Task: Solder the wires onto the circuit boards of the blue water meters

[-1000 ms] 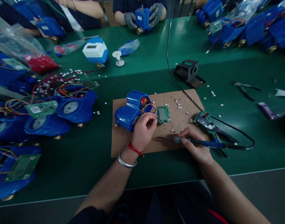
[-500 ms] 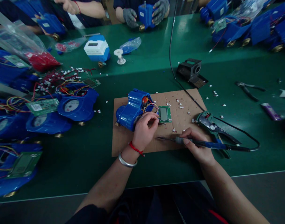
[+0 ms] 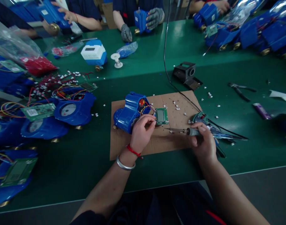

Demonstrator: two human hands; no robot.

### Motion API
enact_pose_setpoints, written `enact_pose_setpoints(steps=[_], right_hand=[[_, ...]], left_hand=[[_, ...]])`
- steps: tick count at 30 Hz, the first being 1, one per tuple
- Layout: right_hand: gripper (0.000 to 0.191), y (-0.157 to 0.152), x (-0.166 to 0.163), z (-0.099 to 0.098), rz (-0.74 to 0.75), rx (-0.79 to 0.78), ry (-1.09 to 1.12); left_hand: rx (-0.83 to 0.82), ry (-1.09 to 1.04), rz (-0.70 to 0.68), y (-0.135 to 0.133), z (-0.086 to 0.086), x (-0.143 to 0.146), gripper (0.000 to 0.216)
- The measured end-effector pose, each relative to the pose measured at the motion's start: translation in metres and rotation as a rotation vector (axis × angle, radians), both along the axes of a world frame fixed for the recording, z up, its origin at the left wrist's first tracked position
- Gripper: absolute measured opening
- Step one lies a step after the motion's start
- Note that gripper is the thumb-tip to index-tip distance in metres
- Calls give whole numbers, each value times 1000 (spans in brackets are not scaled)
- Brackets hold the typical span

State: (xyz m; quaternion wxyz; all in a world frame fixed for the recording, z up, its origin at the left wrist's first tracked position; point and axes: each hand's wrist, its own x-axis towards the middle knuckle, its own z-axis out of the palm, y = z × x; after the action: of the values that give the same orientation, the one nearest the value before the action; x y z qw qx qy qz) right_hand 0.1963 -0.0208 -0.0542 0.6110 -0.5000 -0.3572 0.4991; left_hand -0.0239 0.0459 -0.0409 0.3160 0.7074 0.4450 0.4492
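My left hand is pinched at the left edge of a small green circuit board with a grey display. What its fingertips hold is too small to make out. Thin wires run from the board into an open blue water meter, which lies just left of the fingers. In my right hand is a soldering iron, gripped by its handle. Its tip points left, a little below the board and apart from it. Board and meter rest on a cardboard sheet.
Wire strippers lie behind my right hand, under the iron's cable. A black iron stand, pliers and a purple tube are farther off. Several blue meters crowd the left. Co-workers' gloved hands are across the table.
The soldering iron has been raised and turned in my right hand, its tip now nearer the board. My left hand stays at the board's edge. Across the table, a gloved hand has lowered to the tabletop.
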Motion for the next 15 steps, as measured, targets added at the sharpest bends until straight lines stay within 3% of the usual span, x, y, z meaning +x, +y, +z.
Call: enact_pose_setpoints(steps=[5,15], right_hand=[[19,7,2,6,-16,-26,69],[20,9,-6,8,-3,81,-176]], left_hand=[[-14,0,-1,0,0,0,10],[22,17,-1,1,-2,0,14]])
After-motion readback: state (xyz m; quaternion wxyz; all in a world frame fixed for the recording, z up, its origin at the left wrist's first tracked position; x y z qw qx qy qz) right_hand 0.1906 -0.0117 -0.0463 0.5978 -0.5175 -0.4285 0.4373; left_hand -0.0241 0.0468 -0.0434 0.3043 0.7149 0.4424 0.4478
